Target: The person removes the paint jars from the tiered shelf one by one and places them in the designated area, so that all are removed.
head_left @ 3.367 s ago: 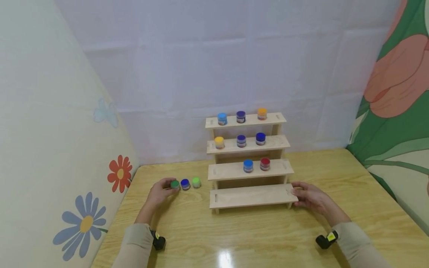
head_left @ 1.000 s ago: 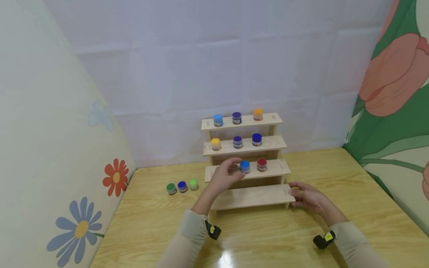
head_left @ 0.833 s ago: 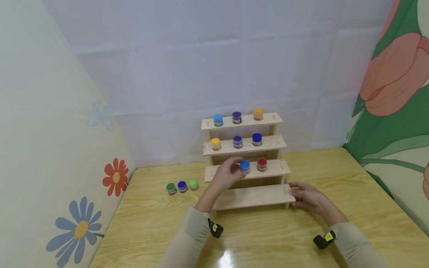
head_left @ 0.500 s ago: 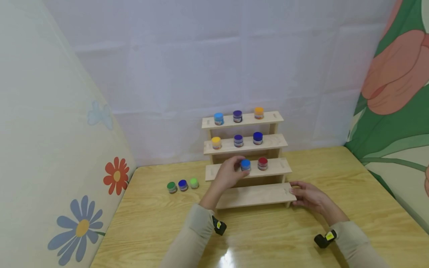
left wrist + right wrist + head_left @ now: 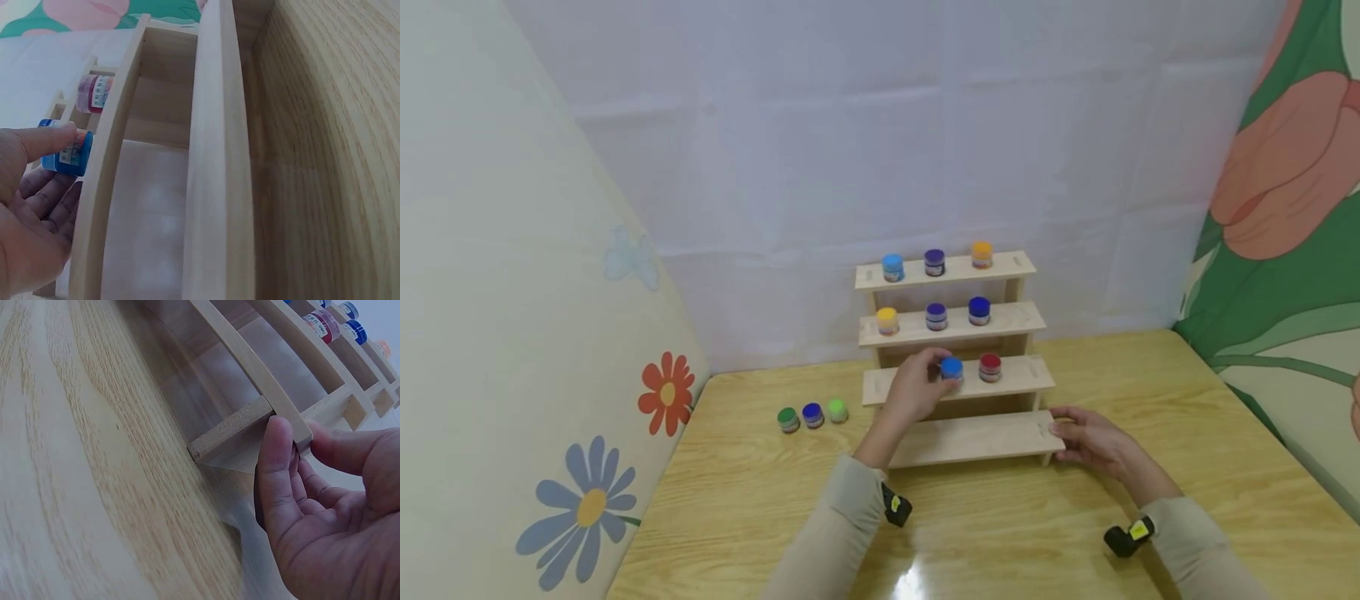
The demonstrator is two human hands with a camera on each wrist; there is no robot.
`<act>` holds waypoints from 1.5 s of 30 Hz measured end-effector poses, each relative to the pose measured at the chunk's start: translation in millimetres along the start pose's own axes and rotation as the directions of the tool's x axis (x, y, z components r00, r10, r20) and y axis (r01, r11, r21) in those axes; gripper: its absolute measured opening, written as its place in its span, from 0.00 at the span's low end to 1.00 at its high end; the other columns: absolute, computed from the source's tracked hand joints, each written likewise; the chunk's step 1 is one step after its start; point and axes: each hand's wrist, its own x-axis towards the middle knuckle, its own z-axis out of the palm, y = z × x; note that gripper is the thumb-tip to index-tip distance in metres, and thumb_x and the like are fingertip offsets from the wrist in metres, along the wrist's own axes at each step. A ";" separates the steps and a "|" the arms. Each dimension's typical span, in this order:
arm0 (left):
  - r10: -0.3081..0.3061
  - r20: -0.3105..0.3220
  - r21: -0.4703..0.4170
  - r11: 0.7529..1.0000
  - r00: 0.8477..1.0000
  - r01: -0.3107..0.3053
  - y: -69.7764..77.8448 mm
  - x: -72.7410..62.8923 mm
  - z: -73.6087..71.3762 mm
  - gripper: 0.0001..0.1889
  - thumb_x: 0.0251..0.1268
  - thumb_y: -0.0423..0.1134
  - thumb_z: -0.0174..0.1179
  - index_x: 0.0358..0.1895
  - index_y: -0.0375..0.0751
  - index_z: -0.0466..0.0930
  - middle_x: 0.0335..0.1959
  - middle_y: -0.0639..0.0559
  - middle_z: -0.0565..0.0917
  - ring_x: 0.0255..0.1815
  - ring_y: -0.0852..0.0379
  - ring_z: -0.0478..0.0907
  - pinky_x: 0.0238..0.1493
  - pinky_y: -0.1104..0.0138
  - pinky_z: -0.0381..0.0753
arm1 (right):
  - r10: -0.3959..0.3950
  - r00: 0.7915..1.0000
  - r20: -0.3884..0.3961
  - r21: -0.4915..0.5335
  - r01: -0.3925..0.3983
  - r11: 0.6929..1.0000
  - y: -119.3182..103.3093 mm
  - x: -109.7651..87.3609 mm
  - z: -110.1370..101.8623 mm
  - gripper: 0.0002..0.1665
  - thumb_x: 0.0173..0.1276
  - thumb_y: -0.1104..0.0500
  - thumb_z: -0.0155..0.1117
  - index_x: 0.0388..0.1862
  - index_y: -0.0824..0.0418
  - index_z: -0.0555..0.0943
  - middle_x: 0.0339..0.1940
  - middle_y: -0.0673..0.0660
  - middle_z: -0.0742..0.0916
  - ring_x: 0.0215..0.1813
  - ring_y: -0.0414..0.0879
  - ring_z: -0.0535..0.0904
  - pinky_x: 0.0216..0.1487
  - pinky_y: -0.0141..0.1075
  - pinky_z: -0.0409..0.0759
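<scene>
My left hand pinches a paint jar with a blue lid on the second shelf from the bottom of a wooden tiered rack. In the left wrist view the thumb lies across the blue jar's label, with fingers on its other side. Just right of it stands a red-lidded jar. My right hand grips the right end of the lowest shelf; the right wrist view has its thumb and fingers around the board's corner.
Green, dark blue and light green jars stand in a row on the wooden table, left of the rack. The upper shelves hold several jars, such as a yellow one. A white cloth hangs behind.
My left hand has left the green jar on the table, moved right to the rack, and closed its fingers on the blue jar. The right hand keeps its grip on the shelf end.
</scene>
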 end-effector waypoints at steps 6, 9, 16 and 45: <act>0.100 -0.028 -0.120 0.987 0.995 -0.102 -2.3 -8.6 -12.3 0.20 0.63 0.35 0.71 0.57 0.39 0.80 0.53 0.45 0.83 0.57 0.48 0.80 0.59 0.58 0.82 | -0.002 1.000 0.007 0.000 0.002 1.000 0.1 -0.1 0.7 0.33 0.78 0.64 0.54 0.73 0.76 0.55 0.41 0.52 0.85 0.40 0.42 0.83 0.38 0.32 0.85; 0.129 -0.039 -0.176 0.975 0.991 -0.134 -4.4 -13.8 -20.7 0.19 0.62 0.32 0.71 0.56 0.38 0.80 0.54 0.45 0.82 0.59 0.48 0.79 0.61 0.59 0.82 | 0.000 1.000 0.006 0.000 0.000 1.000 -0.7 -0.5 0.6 0.33 0.78 0.64 0.55 0.73 0.76 0.56 0.41 0.52 0.85 0.40 0.42 0.83 0.38 0.32 0.85; 0.140 -0.057 -0.211 0.966 0.988 -0.149 -14.4 -26.5 -38.8 0.18 0.63 0.33 0.70 0.55 0.41 0.80 0.52 0.47 0.82 0.58 0.48 0.79 0.61 0.59 0.82 | 0.011 1.000 -0.008 -0.013 -0.011 1.000 -2.1 -1.0 -0.6 0.35 0.78 0.63 0.56 0.75 0.75 0.55 0.42 0.52 0.85 0.40 0.42 0.83 0.39 0.32 0.86; 0.031 -0.068 -0.214 0.976 0.997 -0.045 -74.5 -66.3 -93.0 0.24 0.64 0.39 0.71 0.62 0.40 0.78 0.55 0.43 0.82 0.60 0.47 0.78 0.63 0.56 0.81 | 0.012 1.000 -0.002 -0.004 -0.012 1.000 -0.6 -0.6 -1.7 0.31 0.78 0.63 0.56 0.72 0.74 0.59 0.40 0.52 0.85 0.39 0.42 0.84 0.39 0.32 0.86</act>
